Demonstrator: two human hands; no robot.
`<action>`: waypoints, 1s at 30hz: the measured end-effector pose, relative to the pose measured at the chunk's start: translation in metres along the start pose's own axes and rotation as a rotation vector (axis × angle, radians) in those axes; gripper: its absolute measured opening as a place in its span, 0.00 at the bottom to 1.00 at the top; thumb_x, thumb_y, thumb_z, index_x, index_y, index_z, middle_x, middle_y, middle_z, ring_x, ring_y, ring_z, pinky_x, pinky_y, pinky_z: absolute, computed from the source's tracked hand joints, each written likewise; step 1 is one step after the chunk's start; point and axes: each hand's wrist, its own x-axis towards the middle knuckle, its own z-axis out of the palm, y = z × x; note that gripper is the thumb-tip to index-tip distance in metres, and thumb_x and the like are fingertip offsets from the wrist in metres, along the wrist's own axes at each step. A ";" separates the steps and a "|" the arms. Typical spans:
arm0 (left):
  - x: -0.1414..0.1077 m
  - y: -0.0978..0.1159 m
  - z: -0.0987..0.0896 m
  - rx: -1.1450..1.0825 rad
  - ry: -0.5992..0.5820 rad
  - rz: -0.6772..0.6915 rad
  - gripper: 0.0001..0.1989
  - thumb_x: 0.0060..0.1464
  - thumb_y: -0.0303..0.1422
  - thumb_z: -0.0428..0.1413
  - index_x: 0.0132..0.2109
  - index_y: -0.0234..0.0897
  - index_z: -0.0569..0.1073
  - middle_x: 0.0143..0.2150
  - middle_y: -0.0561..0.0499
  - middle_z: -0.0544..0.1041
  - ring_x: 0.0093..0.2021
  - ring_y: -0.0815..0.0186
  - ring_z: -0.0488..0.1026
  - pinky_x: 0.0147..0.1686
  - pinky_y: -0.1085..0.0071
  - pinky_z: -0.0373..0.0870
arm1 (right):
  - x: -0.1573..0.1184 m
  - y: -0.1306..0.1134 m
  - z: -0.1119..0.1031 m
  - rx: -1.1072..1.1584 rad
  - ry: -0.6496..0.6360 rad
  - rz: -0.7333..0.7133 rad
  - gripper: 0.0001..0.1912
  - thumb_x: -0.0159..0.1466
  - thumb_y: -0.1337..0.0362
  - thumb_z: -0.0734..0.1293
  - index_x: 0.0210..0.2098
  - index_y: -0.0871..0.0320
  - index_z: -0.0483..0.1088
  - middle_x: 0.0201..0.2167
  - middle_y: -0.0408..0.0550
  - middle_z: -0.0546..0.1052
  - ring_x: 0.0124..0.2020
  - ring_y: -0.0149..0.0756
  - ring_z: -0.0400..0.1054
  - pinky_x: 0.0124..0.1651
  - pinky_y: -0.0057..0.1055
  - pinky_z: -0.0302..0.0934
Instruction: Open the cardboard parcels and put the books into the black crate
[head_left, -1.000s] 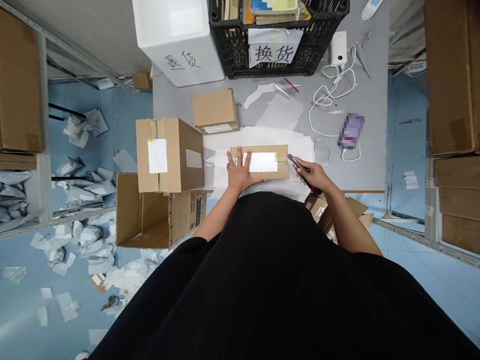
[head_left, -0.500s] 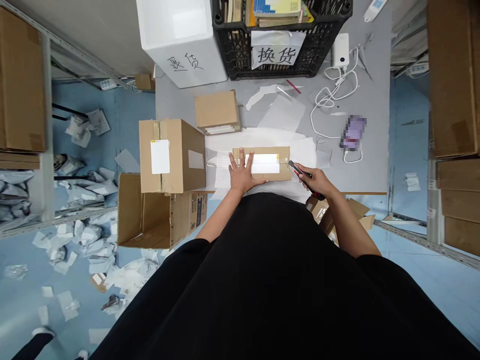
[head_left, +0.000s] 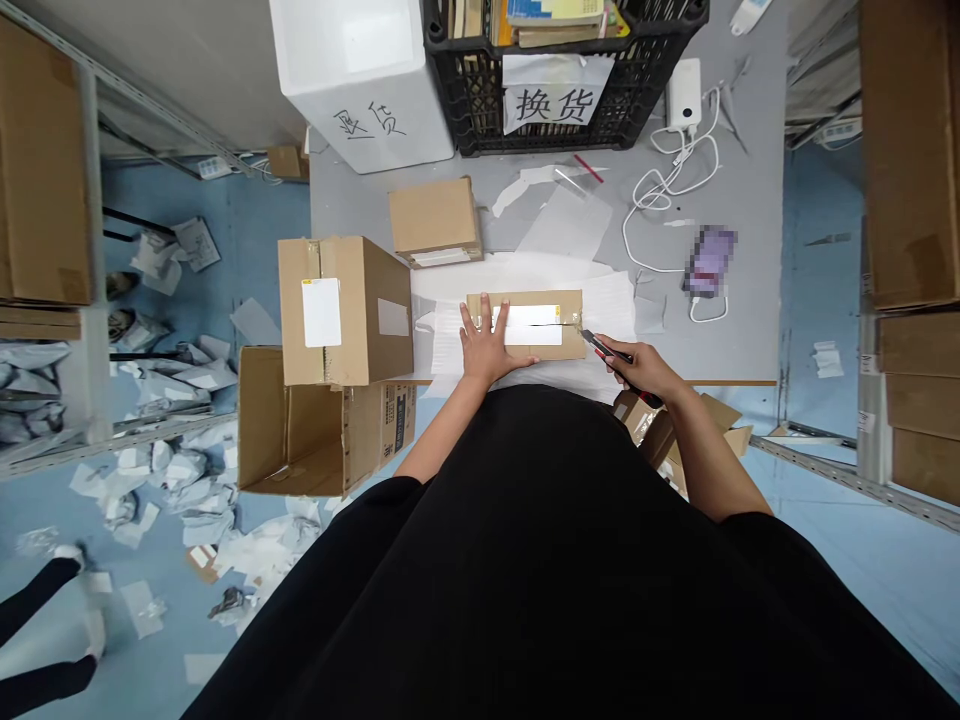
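Observation:
A small flat cardboard box [head_left: 574,348] with a white label lies on white foam sheeting [head_left: 619,290] near the table's front edge. My left hand [head_left: 486,348] presses on the box's left part with its fingers spread. In my right hand [head_left: 645,370] is a black and red utility knife [head_left: 609,352], gripped by its handle. The knife's tip is at the box's right end, by the clear tape. A slit runs across the label toward that end. Whether the blade touches the cardboard I cannot tell.
Two taped cartons, one larger [head_left: 322,310] and one smaller [head_left: 433,220], stand left. Behind are a white bin [head_left: 367,130] and a black crate [head_left: 645,90] of books. A phone [head_left: 710,262] with a white cable lies right. An open carton [head_left: 289,420] is below left; another person's legs [head_left: 45,640] show.
My right hand and the knife have moved slightly right and down along the box's end. My left hand stays on the box. The other person's legs have come further into view.

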 end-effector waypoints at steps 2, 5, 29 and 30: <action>0.000 0.000 0.000 0.009 -0.001 -0.001 0.67 0.36 0.65 0.65 0.77 0.44 0.49 0.80 0.43 0.36 0.75 0.27 0.22 0.67 0.32 0.49 | -0.002 0.000 -0.001 -0.010 0.003 0.002 0.29 0.68 0.55 0.68 0.67 0.53 0.68 0.26 0.41 0.72 0.19 0.25 0.60 0.23 0.25 0.62; 0.000 0.000 0.001 0.048 -0.004 -0.004 0.68 0.36 0.66 0.65 0.77 0.44 0.48 0.80 0.43 0.35 0.75 0.27 0.22 0.67 0.31 0.49 | -0.005 0.003 -0.003 -0.005 0.012 0.002 0.29 0.67 0.54 0.68 0.66 0.53 0.69 0.25 0.41 0.72 0.19 0.25 0.60 0.23 0.25 0.62; 0.003 -0.019 -0.008 -0.044 -0.037 0.054 0.58 0.45 0.65 0.61 0.76 0.44 0.54 0.80 0.45 0.41 0.77 0.35 0.32 0.70 0.41 0.54 | 0.051 0.081 0.025 -0.229 0.413 0.022 0.37 0.62 0.63 0.64 0.71 0.58 0.61 0.58 0.57 0.76 0.58 0.54 0.71 0.64 0.51 0.63; 0.001 -0.024 -0.010 -0.096 -0.022 0.066 0.53 0.50 0.63 0.59 0.75 0.44 0.56 0.79 0.44 0.44 0.78 0.39 0.36 0.71 0.44 0.53 | 0.061 0.081 0.033 -0.252 0.412 0.021 0.39 0.61 0.65 0.63 0.72 0.58 0.58 0.60 0.57 0.75 0.60 0.55 0.68 0.65 0.52 0.60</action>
